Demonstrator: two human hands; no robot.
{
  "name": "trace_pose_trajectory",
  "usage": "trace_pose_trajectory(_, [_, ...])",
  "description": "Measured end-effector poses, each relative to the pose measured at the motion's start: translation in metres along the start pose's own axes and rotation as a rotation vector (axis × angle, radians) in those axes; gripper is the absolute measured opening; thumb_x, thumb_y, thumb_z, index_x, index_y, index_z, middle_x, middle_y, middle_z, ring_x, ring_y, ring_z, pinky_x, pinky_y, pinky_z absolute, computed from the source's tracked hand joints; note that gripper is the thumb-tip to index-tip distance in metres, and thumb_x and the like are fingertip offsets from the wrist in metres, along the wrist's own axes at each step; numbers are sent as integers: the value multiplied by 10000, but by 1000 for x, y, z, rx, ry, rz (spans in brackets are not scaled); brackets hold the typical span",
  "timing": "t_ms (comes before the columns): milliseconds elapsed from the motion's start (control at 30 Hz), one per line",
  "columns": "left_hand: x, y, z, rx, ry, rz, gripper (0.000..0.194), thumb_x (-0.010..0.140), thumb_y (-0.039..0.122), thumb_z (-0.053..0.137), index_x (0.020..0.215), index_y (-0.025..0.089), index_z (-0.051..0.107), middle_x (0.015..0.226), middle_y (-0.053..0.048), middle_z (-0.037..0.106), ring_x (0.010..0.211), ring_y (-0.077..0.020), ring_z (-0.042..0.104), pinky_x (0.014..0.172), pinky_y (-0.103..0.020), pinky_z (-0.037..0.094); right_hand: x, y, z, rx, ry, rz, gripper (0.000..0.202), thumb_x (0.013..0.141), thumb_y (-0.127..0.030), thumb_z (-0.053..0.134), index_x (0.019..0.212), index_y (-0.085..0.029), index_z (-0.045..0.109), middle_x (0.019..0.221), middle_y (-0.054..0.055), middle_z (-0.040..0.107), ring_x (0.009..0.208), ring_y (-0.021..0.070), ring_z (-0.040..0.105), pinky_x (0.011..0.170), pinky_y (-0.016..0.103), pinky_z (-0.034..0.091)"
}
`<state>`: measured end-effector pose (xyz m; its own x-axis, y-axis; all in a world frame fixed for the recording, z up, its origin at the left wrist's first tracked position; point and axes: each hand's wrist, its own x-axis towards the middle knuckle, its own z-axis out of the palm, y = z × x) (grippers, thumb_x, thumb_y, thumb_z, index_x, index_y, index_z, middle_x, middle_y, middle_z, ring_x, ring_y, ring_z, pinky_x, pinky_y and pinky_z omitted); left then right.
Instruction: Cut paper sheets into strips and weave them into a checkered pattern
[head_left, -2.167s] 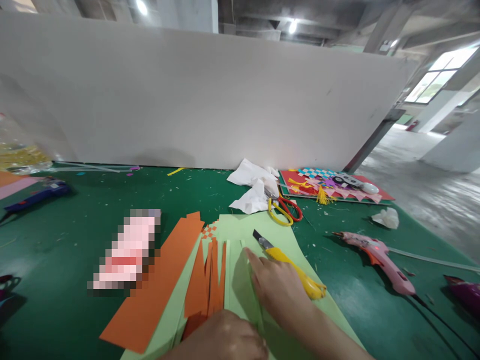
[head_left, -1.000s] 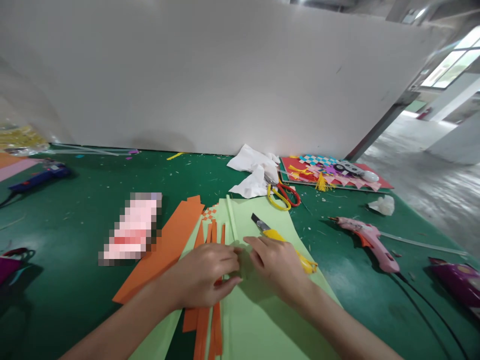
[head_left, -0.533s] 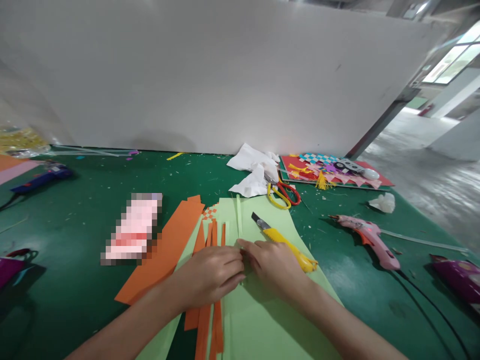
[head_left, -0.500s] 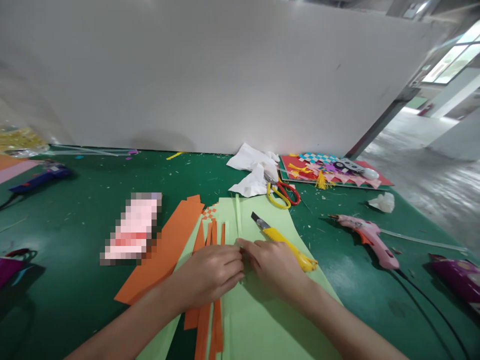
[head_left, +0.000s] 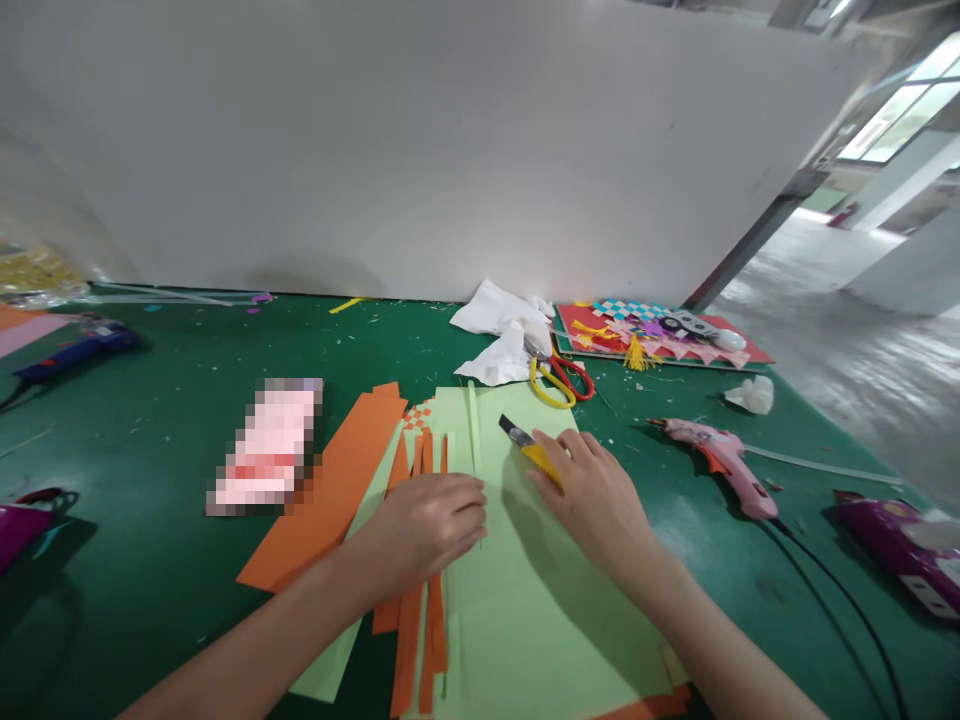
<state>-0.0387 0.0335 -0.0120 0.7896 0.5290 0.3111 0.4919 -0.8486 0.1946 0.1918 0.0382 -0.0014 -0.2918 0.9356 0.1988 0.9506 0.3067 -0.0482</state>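
Note:
A light green sheet lies on the table, with a narrow green strip along its left part. My left hand has its fingers pressed together at the near part of that strip; its fingertips hide the contact. My right hand is over a yellow utility knife, its fingers around the handle, which it mostly covers. The dark blade points up and left. Several orange strips run beside and under my left hand, and a wider orange sheet lies left of them.
Red and yellow scissors lie by crumpled white tissue. To the right are a pink glue gun and a purple device. A blurred pink item and a blue glue gun are at left. A white panel stands behind.
My right hand has left the green strip and moved right and up onto the utility knife. My left hand stays at the strip. The view has shifted slightly.

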Motion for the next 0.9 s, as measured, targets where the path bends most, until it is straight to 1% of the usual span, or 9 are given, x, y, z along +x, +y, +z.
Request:
trace_pose_trajectory(100, [1,0,3,34,37,-28,188,955,258,484,939,169,648,1029,-55,702,1078,-227,623,884,-373,532,-6,3,6,34,-41,3,347,919,-243,503,1256,-168,544,966,92,589,906,235,559,777,357,468])
trace_pose_trajectory(200, [1,0,7,83,100,-88,206,961,252,469,1004,161,648,1065,-67,705,1108,-239,614,889,-376,536,-11,6,6,93,-37,-26,357,924,-186,467,1275,-171,529,945,85,570,887,224,558,787,371,479])
trace_pose_trajectory(267, [0,-1,8,92,118,-102,217,965,240,457,1022,160,650,1062,-61,710,1106,-233,619,896,-372,537,-18,9,4,147,-21,-50,389,912,-159,468,1299,-178,513,937,80,554,876,218,552,789,377,483])
trace_pose_trajectory(333, [0,-2,9,87,113,-95,221,965,241,455,1013,164,656,1058,-56,711,1107,-229,618,905,-372,535,-30,11,2,215,-9,-75,410,895,-137,474,1299,-192,516,923,72,537,855,207,547,767,366,489])
trace_pose_trajectory(467, [1,-2,6,62,78,-85,218,962,241,461,1020,162,655,1088,-63,693,1111,-232,603,934,-396,515,-63,14,1,325,5,-153,425,877,-102,463,1278,-225,531,918,68,522,831,194,534,718,346,487])
trace_pose_trajectory(567, [2,-2,4,34,49,-99,205,957,240,470,1034,157,640,1095,-73,678,1112,-228,589,938,-400,505,-86,14,2,325,31,-222,444,853,-76,467,1259,-236,545,929,75,529,831,203,520,714,367,478])
trace_pose_trajectory(633, [3,-2,5,20,39,-107,186,949,235,483,1022,161,637,1092,-74,672,1109,-230,584,933,-405,502,-94,13,2,300,32,-242,448,836,-58,471,1234,-242,566,933,78,537,828,210,513,707,379,472])
trace_pose_trajectory(733, [3,-3,5,16,37,-108,157,932,225,510,996,163,640,1085,-75,666,1100,-237,583,923,-413,500,-97,10,0,273,32,-242,448,829,-51,471,1223,-233,579,930,84,545,818,216,509,689,384,469])
trace_pose_trajectory(900, [2,-3,5,13,51,-108,153,926,214,514,993,154,639,1071,-77,664,1079,-232,588,912,-403,500,-91,6,-1,252,35,-255,459,830,-68,481,1254,-220,568,905,86,550,805,221,506,666,379,468])
